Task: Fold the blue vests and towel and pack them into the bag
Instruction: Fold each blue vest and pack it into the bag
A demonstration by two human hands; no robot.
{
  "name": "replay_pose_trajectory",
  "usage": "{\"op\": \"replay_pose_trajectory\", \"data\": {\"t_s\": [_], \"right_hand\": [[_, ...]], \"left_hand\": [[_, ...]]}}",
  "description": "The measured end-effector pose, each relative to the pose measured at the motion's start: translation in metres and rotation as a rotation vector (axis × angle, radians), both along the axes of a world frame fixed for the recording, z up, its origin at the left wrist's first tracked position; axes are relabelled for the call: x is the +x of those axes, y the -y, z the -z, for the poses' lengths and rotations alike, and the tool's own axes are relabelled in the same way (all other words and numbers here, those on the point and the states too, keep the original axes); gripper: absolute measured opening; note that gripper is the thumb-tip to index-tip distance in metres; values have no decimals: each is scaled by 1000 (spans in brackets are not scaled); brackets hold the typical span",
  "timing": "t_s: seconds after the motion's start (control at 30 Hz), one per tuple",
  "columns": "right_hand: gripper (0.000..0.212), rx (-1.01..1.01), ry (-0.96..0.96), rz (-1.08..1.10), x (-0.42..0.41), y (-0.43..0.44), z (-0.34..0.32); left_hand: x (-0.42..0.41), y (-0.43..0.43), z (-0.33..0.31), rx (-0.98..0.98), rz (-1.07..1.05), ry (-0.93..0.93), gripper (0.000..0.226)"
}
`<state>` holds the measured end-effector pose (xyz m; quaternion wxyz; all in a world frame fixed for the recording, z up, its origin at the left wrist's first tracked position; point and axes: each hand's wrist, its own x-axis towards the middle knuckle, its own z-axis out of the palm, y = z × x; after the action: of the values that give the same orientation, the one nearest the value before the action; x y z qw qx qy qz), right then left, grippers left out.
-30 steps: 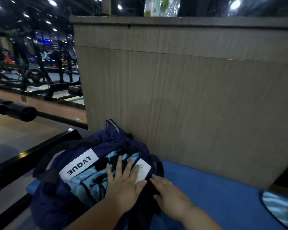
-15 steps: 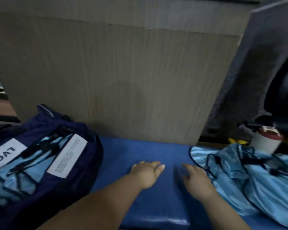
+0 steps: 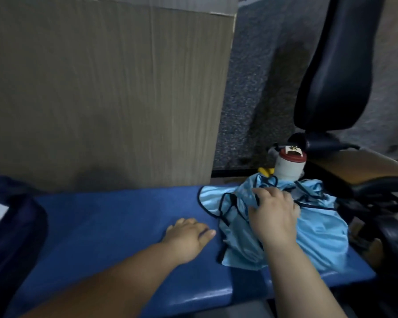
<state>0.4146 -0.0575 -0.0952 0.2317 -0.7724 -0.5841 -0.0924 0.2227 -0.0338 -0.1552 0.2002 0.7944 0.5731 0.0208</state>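
Vests [image 3: 313, 235] heaped unfolded, right of surface [image 3: 115, 216]; R hand [image 3: 274, 216] grip seemingly pinches them, L hand [image 3: 189, 237] grip spread flat. Bag [image 3: 16, 237] left, contents cut off. Folding + packing to do.

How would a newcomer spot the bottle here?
Follow the blue bench to its right end, where the light blue vests lie heaped. Just behind the heap stands the bottle: upright, white, with a dark red lid, unlike the soft cloth.
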Motion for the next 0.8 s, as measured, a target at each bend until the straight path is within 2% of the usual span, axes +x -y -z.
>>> {"op": "replay_pose_trajectory", "data": {"t_s": [0.13,0.27,0.33,0.43,0.5,0.57,0.63,0.7,0.77,0.8], "right_hand": [[57,-99,-58,179,23,4,1],[52,-125,-190,109,32,4,3],[47,-69,-279,39,31,6,1],[39,107,-440,-99,21,7,-2],[34,231,-596,-263,10,6,-7],[42,307,-685,-416,-4,8,-11],[47,303,-720,-531,-22,12,-12],[46,249,-731,-641,-39,14,-8],[44,123,-788,-782,-52,14,-4],[46,29,-842,-847,-57,15,-2]], "left_hand": [[26,3,0,-35,40,129,48],[40,7,4,-97,41,338,41],[44,13,0,-158,7,451,40],[44,21,-12,-299,-72,713,35],[45,23,-23,-347,-148,896,49],[46,22,-32,-458,-269,1127,70],[43,20,-43,-619,-333,1336,75],[35,20,-57,-720,-366,1485,68],[26,18,-62,-705,-409,1609,52],[20,16,-62,-625,-451,1635,42]]}}
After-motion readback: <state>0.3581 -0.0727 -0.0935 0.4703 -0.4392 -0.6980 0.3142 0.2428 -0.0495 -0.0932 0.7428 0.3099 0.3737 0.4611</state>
